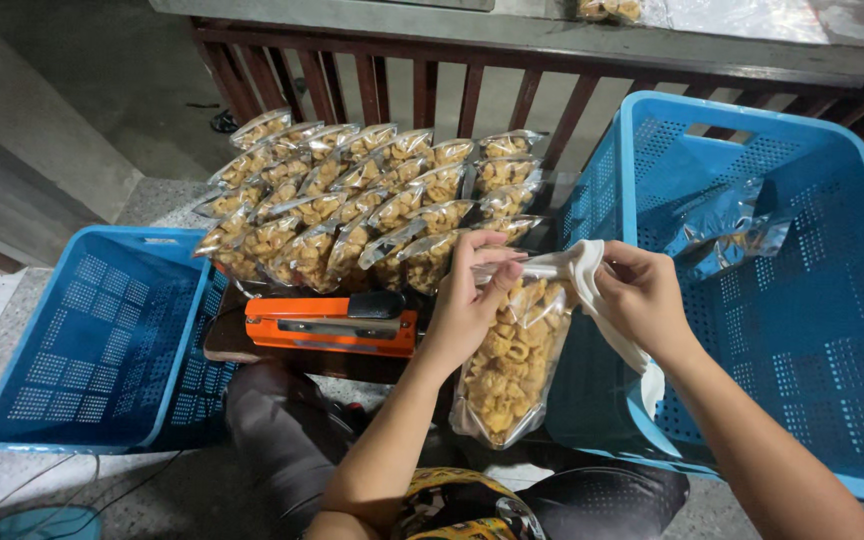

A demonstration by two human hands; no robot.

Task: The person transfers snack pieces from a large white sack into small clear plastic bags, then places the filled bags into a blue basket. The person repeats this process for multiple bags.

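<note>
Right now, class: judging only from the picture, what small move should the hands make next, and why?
Probably finish wiping the pouch mouth: the left hand pinches its top while the right hand presses a white cloth there, and the orange sealer waits alongside.

I have a single view, from the head camera, looking steeply down and forward from close above my left hand (467, 305) and right hand (642, 295); the railing (472, 85) lies ahead, a blue crate (102, 340) at left.
</note>
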